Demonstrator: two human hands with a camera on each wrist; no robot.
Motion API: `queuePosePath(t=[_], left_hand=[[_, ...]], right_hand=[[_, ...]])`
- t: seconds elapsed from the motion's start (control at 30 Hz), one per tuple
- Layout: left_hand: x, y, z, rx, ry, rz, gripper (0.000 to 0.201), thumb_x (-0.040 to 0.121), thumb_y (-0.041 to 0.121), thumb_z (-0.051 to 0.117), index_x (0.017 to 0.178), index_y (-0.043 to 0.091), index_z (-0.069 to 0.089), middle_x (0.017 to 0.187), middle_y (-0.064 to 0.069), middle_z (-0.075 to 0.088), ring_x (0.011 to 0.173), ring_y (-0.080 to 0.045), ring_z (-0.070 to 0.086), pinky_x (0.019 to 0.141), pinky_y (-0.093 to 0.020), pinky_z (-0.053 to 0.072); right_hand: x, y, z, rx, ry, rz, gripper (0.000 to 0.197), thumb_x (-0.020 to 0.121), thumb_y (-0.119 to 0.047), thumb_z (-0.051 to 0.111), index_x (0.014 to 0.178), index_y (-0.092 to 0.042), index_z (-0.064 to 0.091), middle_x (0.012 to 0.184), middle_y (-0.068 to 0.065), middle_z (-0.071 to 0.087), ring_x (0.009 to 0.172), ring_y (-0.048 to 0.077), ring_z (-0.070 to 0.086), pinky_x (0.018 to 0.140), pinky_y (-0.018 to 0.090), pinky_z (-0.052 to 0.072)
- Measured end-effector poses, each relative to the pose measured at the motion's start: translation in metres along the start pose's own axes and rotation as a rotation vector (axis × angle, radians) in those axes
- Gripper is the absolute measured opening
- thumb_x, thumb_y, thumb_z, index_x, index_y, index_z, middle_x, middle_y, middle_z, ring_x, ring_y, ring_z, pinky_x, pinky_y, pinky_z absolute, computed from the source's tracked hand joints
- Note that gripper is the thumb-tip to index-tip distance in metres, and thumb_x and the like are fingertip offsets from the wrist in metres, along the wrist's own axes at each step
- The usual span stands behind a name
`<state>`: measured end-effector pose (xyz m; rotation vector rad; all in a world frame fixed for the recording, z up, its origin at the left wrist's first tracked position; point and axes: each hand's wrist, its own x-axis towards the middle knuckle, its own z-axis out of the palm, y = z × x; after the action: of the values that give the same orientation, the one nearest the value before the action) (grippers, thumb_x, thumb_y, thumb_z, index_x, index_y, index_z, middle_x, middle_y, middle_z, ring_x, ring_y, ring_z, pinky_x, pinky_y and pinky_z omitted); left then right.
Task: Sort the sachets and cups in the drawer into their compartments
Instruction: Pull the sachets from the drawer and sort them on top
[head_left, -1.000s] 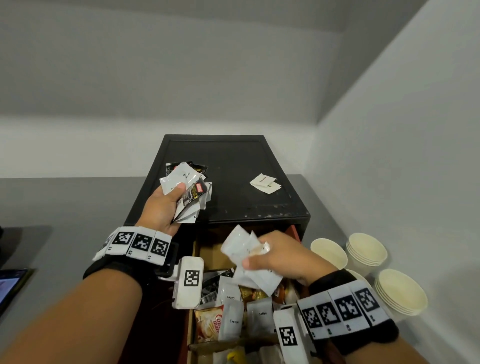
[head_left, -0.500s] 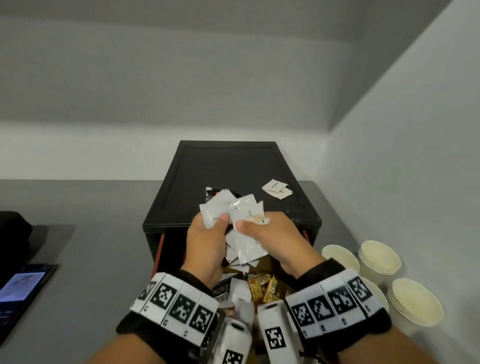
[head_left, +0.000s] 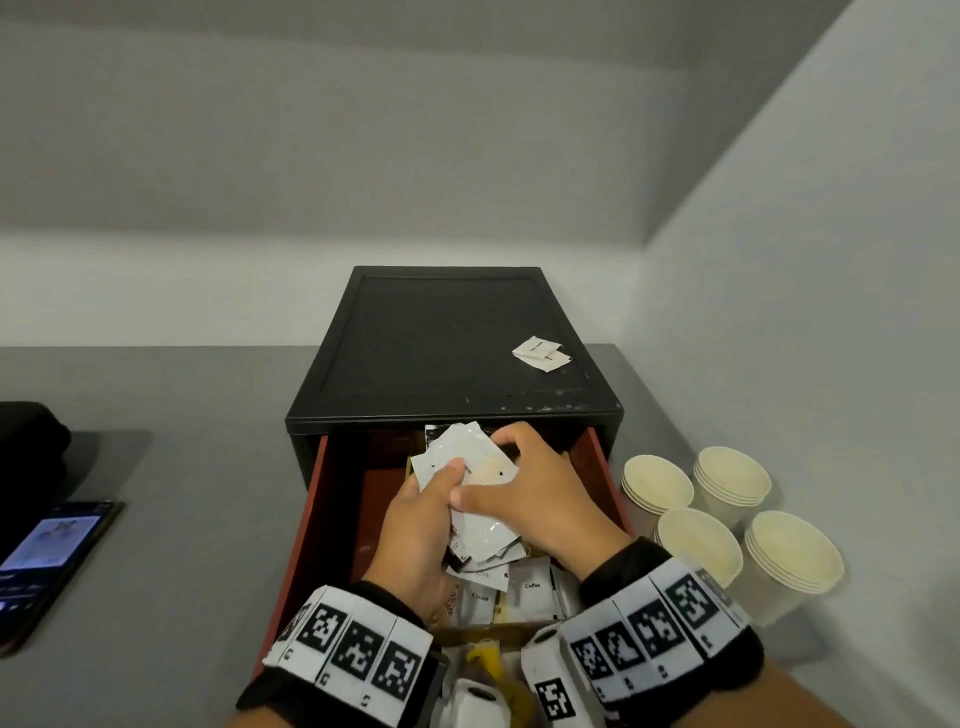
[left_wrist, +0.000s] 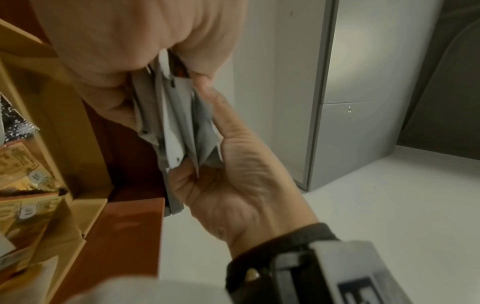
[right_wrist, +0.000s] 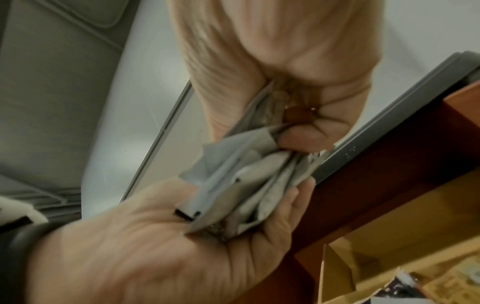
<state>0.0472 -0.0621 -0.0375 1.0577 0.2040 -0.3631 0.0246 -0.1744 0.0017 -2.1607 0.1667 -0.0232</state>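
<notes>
Both hands, left hand (head_left: 415, 525) and right hand (head_left: 540, 499), clutch a slippery, floppy sheaf of sachets (head_left: 467, 462) over the drawer (head_left: 306, 525), best pinched flat mid-stack.

Walls (head_left: 467, 156): plain pale grey, meeting in a right-hand corner.
Bench (head_left: 182, 519): grey, matte.
Light: soft, even.
</notes>
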Motion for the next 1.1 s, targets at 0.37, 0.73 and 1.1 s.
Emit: queuePosePath(t=[0.37, 0.73, 1.1], left_hand=[[-0.005, -0.001, -0.003, -0.009, 0.121, 0.084, 0.02, 0.093, 0.019, 0.053, 0.112, 0.015, 0.059, 0.102, -0.017, 0.07, 0.092, -0.037, 0.068, 0.085, -0.059, 0.051], [0.0, -0.002, -0.014, 0.192, 0.229, 0.297, 0.022, 0.092, 0.019, 0.058, 0.114, 0.015, 0.06, 0.104, -0.006, 0.07, 0.093, -0.025, 0.069, 0.083, -0.047, 0.056], [0.01, 0.028, -0.043, 0.059, 0.305, 0.323, 0.023, 0.094, 0.014, 0.055, 0.116, 0.011, 0.058, 0.103, -0.009, 0.069, 0.084, -0.023, 0.068, 0.064, -0.034, 0.054]], right_hand=[[0.006, -0.007, 0.008, -0.087, 0.154, -0.032, 0.016, 0.096, -0.017, 0.04, 0.094, -0.02, 0.056, 0.074, -0.01, 0.054, 0.061, 0.003, 0.048, 0.049, 0.013, 0.035], [0.017, -0.015, -0.002, 0.193, 0.128, 0.085, 0.025, 0.094, -0.005, 0.04, 0.093, -0.021, 0.059, 0.092, -0.006, 0.053, 0.074, 0.004, 0.047, 0.057, 0.018, 0.037], [0.048, 0.022, -0.009, 0.293, 0.223, 0.211, 0.036, 0.094, 0.0, 0.037, 0.076, -0.022, 0.059, 0.082, -0.002, 0.052, 0.073, 0.016, 0.052, 0.058, 0.022, 0.042]])
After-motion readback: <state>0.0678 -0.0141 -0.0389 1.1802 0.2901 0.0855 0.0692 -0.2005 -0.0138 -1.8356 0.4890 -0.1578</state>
